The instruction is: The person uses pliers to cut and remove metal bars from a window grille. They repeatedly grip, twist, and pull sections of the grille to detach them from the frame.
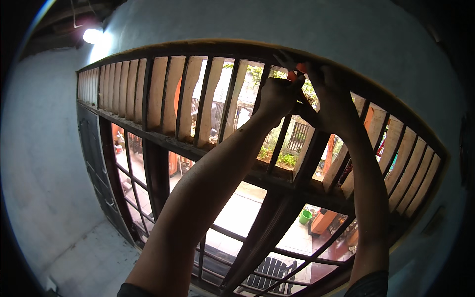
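Note:
Both hands are raised to the top rail [219, 47] of a dark wooden vent grille with pale slats, above a window. My right hand [332, 98] is around the orange handles of a pliers-like hand tool [285, 61], whose grey metal jaws point up and left against the top rail. My left hand [279, 97] is curled just below the jaws, close against the orange grips. Its fingers are dark against the light, so whether it holds anything is hidden. Behind the hands, daylight comes through the gaps between the slats.
Below the grille are dark window frames with bars [259, 237]. A dark panelled shutter [97, 163] stands at the left wall. A lit lamp [92, 36] hangs at upper left. Outside are a green bucket [305, 216] and a dark slatted chair [270, 273].

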`<state>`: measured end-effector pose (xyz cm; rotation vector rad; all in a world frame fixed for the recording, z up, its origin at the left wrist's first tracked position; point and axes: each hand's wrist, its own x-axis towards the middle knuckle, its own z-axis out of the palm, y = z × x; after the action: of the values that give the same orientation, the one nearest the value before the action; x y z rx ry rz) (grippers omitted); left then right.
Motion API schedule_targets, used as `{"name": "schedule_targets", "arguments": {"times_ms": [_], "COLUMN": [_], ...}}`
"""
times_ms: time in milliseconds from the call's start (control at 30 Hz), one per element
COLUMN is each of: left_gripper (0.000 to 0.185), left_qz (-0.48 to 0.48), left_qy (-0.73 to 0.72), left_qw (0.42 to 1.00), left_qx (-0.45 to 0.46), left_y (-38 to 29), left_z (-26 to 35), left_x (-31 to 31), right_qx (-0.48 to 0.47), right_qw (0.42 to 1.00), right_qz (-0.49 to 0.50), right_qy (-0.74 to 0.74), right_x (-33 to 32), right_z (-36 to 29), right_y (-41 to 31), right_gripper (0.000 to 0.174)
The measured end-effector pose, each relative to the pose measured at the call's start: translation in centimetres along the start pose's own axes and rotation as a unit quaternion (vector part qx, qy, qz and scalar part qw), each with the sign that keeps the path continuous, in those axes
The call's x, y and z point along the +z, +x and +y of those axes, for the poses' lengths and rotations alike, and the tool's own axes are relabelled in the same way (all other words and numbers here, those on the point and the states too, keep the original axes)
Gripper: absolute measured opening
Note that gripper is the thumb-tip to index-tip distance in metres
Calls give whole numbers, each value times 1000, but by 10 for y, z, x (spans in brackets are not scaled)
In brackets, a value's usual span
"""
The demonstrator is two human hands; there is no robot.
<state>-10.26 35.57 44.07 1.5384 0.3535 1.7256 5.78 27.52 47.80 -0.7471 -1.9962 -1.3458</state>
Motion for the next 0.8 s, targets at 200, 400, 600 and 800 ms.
{"name": "schedule_targets", "arguments": {"times_ms": [200,400,600,800], "left_gripper": [41,45,64,79], "left_qz": [-47,3,131,78], "left_qy": [10,149,406,385], "left_qw": [999,988,896,912], "left_qx": [11,29,124,116], "left_y": [-4,4,-3,-87], "left_z": [10,11,16,37], "left_x": [-14,-10,4,0], "right_qx": [24,38,-15,-2], "right_qw": [995,994,991,975], "right_qz": [-71,23,101,128], "right_qy": [-58,-98,-82,-184], "right_x": [-1,18,16,23], "right_z": [2,-5,-1,-3], "right_y": [-1,4,15,33], "right_gripper": [122,115,61,37]}}
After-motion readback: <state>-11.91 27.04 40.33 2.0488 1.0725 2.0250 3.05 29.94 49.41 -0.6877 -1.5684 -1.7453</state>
